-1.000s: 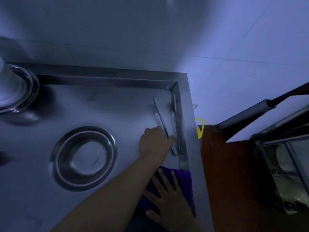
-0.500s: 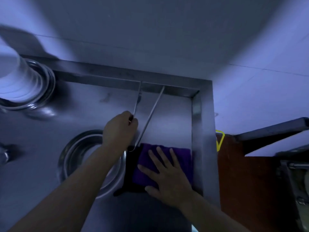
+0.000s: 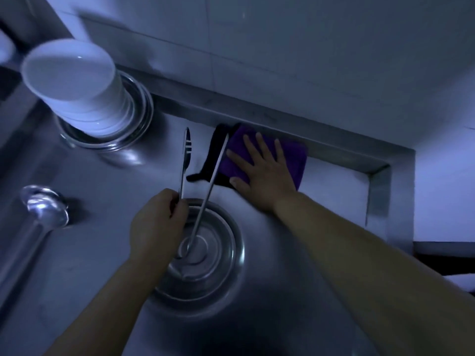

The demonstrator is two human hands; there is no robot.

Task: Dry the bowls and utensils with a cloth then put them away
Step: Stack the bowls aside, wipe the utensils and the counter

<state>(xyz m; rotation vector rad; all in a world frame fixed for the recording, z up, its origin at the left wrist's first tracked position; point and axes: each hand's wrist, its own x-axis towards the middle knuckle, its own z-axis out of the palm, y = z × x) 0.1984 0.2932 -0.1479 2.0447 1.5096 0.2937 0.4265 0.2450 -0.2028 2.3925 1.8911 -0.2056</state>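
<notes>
The left hand (image 3: 156, 224) is closing its grip around long stainless-steel tongs (image 3: 199, 191), holding them above a round steel bowl (image 3: 221, 255) sitting on the steel table (image 3: 295, 291). The right hand (image 3: 262, 170) is lying flat, fingers spread, pressing a purple cloth (image 3: 295, 158) near the table's back rim. White stacked bowls (image 3: 77, 83) are standing far left.

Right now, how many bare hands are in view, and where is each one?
2. The left hand holds metal tongs above a steel bowl; the right hand lies flat on the purple cloth.
</notes>
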